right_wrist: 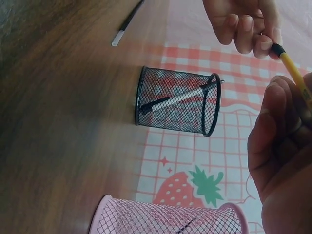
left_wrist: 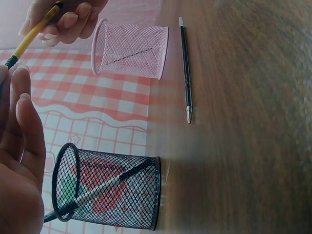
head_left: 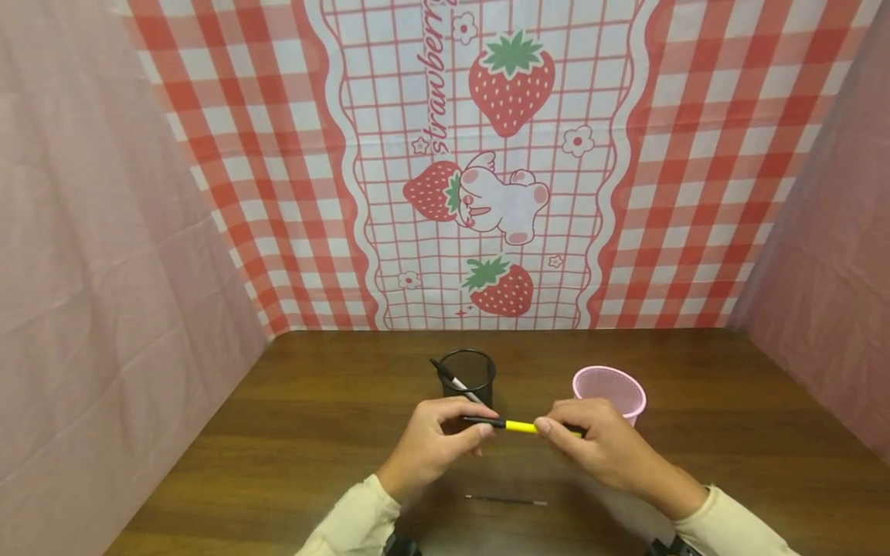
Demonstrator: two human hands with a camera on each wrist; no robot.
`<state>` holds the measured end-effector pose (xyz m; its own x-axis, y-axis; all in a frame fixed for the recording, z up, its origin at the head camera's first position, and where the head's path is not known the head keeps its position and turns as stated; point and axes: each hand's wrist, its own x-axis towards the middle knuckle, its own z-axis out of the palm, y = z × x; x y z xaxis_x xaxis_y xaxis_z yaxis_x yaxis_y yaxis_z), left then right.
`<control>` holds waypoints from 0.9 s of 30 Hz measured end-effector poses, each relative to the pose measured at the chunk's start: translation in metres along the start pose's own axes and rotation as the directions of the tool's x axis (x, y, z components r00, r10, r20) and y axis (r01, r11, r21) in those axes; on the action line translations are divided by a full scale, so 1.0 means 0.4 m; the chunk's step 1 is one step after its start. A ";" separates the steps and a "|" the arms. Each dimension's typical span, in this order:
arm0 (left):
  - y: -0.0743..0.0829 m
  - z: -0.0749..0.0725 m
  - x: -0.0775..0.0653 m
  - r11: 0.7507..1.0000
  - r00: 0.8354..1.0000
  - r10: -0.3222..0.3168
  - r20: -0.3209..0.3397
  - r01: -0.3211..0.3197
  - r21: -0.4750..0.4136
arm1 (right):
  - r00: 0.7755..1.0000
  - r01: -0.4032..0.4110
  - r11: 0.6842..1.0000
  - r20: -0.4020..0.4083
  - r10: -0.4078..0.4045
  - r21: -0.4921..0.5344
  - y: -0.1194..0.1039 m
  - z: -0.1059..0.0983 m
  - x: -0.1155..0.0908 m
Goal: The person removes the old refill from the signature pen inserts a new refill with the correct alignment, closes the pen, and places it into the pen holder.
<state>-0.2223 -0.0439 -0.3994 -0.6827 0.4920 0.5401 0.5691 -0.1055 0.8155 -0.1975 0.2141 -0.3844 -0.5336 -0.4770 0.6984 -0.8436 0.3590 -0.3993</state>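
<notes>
A pen (head_left: pixel 521 426) with a yellow barrel and black ends is held level between both hands above the table. The left hand (head_left: pixel 433 442) pinches its black end between thumb and fingers. On the yellow barrel, toward the other black end, the right hand (head_left: pixel 615 448) has its thumb and fingers closed. Below them, a thin dark pen refill (head_left: pixel 506 500) lies on the table; the left wrist view shows its metal tip. Behind the left hand stands a black mesh cup (head_left: pixel 476 369) with a black-and-white pen (head_left: pixel 455 380) leaning in it.
A pink mesh cup (head_left: pixel 612 390) stands behind the right hand, and a thin dark strip shows through its mesh in the left wrist view. The brown wooden table (head_left: pixel 313 432) meets a red-and-white strawberry cloth (head_left: pixel 285 177) at the back. Pale pink cloth hangs on both sides.
</notes>
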 end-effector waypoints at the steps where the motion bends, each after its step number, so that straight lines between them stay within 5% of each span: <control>1: -0.001 -0.001 -0.001 1.000 1.000 0.000 -0.002 0.000 -0.001 | 1.000 -0.004 1.000 0.000 0.004 0.006 -0.001 0.001 0.000; 19: -0.005 -0.010 0.002 1.000 0.998 -0.030 -0.063 0.030 -0.004 | 0.995 -0.098 0.995 0.001 0.098 0.016 -0.011 -0.007 0.007; 27: -0.009 -0.008 0.005 0.999 0.996 -0.052 -0.071 0.050 -0.021 | 0.996 0.087 0.982 -0.011 -0.090 -0.166 -0.002 -0.020 0.012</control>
<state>-0.2273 -0.0452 -0.4006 -0.7419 0.4345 0.5107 0.5242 -0.0992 0.8458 -0.1988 0.2179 -0.3759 -0.4549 -0.4989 0.7377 -0.8651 0.4440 -0.2332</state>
